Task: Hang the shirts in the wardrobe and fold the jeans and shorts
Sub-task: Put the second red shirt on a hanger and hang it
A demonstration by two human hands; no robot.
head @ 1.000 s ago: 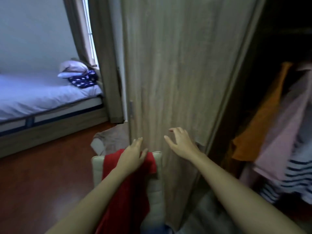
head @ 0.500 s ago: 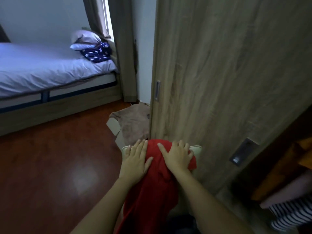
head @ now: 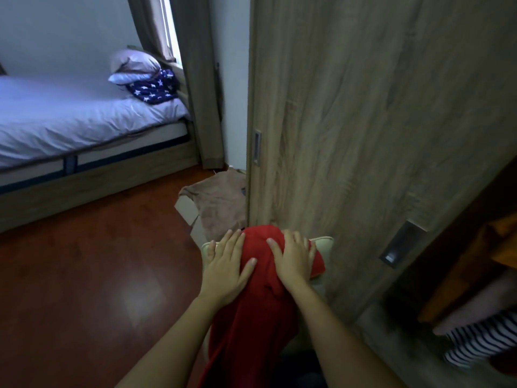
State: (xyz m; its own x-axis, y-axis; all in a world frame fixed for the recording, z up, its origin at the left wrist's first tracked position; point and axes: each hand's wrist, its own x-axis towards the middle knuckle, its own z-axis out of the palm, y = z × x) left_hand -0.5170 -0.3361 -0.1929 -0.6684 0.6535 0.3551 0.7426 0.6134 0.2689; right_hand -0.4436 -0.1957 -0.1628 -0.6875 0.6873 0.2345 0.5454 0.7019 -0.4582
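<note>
A red garment [head: 260,309] hangs draped over the cream back of a chair [head: 324,242] right in front of me. My left hand [head: 225,268] lies flat on its left side, fingers straight and spread. My right hand [head: 293,260] rests on its top right part, fingers slightly bent over the cloth. The wardrobe's wooden sliding door [head: 363,121] stands just behind the chair. In the open gap at the right hang an orange shirt [head: 500,242] and a striped shirt [head: 481,340].
A cardboard box with brown cloth over it [head: 218,205] sits on the red-brown floor [head: 84,275] by the door's left edge. A bed [head: 70,119] with pillows and a star-patterned cloth [head: 152,89] fills the far left. A curtain [head: 195,79] hangs by the window.
My right hand came down from the wardrobe door onto the red garment, beside my left. My view dropped and turned left, so less of the open wardrobe shows.
</note>
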